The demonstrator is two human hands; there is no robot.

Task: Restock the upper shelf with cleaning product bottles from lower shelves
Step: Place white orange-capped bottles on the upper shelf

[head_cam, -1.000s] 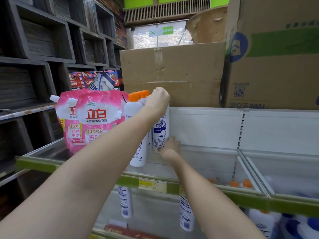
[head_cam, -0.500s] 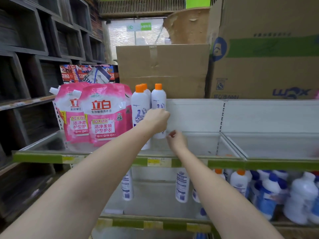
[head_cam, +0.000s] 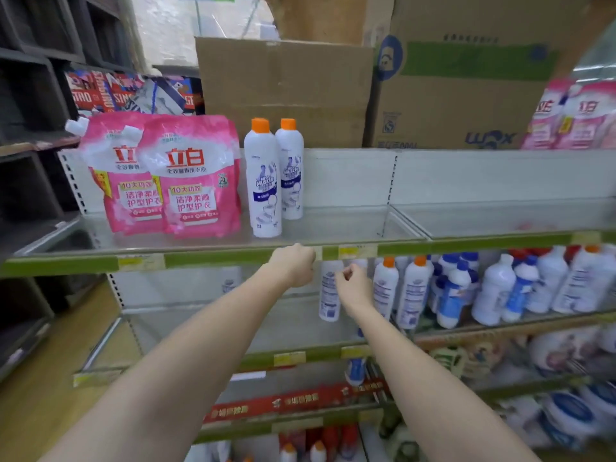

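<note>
Two white bottles with orange caps stand on the upper shelf, just right of the pink pouches. Both of my hands are below that shelf's front edge. My left hand is curled into a fist and holds nothing. My right hand hangs with loosely curled fingers just right of a white bottle on the lower shelf; no grip on it shows. More white bottles with orange caps stand on that lower shelf to the right.
Two pink detergent pouches fill the upper shelf's left part. Cardboard boxes sit on top behind. White bottles with blue caps crowd the lower shelf at right. Dark wooden racks line the left.
My left hand let go of the orange-capped bottle on the upper shelf. Both hands dropped from that shelf to just below its front edge, in front of the lower shelf.
</note>
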